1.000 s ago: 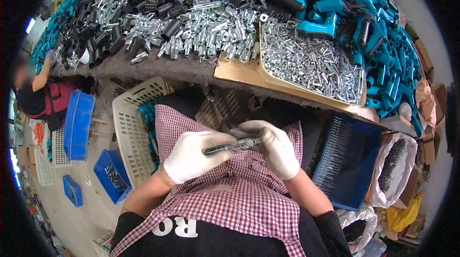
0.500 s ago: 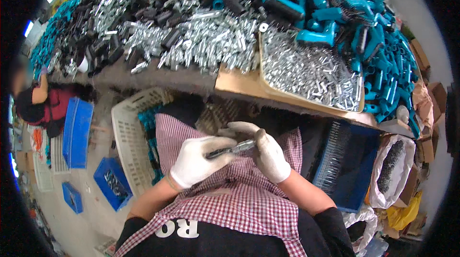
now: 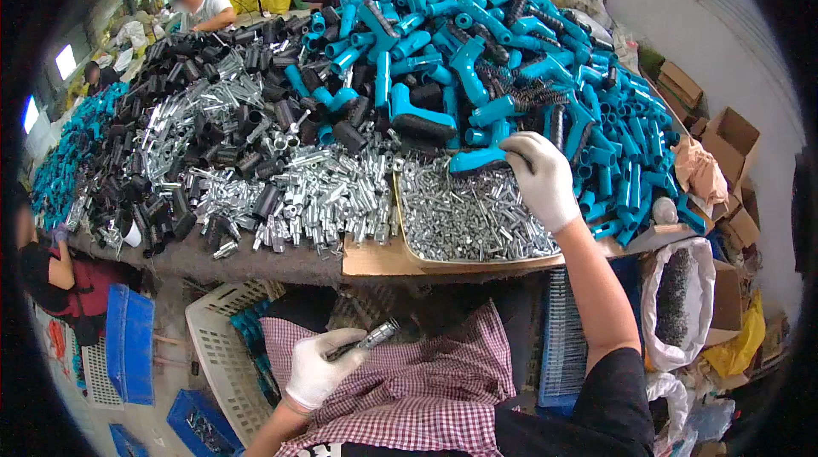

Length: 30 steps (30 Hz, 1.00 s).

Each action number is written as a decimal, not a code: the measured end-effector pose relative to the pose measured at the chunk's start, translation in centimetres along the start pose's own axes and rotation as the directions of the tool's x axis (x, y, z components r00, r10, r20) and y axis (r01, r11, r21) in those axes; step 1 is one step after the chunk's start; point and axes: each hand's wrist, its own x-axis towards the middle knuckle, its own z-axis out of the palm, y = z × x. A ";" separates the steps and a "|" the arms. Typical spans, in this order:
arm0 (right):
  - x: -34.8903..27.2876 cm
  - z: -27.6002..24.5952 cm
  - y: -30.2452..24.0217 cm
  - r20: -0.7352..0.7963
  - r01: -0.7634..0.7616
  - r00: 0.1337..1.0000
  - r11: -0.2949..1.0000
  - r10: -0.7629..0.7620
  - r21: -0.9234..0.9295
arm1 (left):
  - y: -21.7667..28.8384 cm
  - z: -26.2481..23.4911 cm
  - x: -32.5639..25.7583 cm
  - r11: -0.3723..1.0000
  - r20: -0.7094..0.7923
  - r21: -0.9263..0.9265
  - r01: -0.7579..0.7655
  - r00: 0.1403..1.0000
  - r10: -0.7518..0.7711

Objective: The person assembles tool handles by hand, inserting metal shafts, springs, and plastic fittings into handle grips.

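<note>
Reaching over the tray of small metal pins [image 3: 464, 223] at the bench's near edge, the gloved right hand [image 3: 538, 180] closes on a teal plastic handle [image 3: 477, 159]; the left hand [image 3: 319, 367] grips a metal rod [image 3: 375, 338] over the checked apron [image 3: 426, 389].

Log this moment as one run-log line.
left hand: holds metal part over lap | right hand: on blue handle at pile edge | tray of small metal pieces: beside right hand
</note>
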 end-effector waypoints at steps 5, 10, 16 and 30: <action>5.8 4.5 2.0 0.158 0.262 0.961 0.934 -0.229 -0.243 | 0.8 -0.1 0.0 0.999 -0.020 -0.049 0.003 1.000 -0.004; 10.6 9.0 2.0 0.247 0.406 0.909 0.842 -0.335 -0.354 | 0.1 -0.1 -0.1 0.997 -0.062 -0.001 -0.077 0.995 0.077; 16.2 13.4 0.2 0.184 0.147 0.979 0.940 -0.093 -0.309 | 0.4 -0.5 -0.1 0.996 -0.060 -0.001 -0.094 0.994 0.094; 21.5 20.1 -3.9 0.182 -0.348 0.871 0.836 0.455 -0.423 | 0.5 -2.0 -1.0 0.997 -0.127 -0.020 -0.075 0.989 0.072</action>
